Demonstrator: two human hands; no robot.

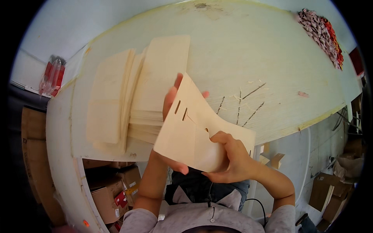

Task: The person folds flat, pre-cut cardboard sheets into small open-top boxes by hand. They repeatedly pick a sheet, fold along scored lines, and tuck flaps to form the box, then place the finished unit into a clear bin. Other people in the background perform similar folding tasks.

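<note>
A thin, pale cream sheet of card or thin board (182, 136) is held up in front of my body, bent into a curve. It has narrow dark slots near its left edge, fine lines and a small hole near the middle. My left hand (170, 100) grips it from behind, with fingers at the upper left edge and the thumb by the lower edge. My right hand (237, 160) is closed around the right part, fingers by the small hole and thumb at the lower edge. Left of it on the table, a pile of similar sheets (110, 95) stands beside another pile (169, 58).
Dark narrow strips (252, 112) and pale scraps lie on the pale table (241, 46). A heap of pinkish and red pieces (320, 37) sits at the far right. Cardboard boxes (107, 196) fill the space below left, and more boxes (328, 190) stand at the right.
</note>
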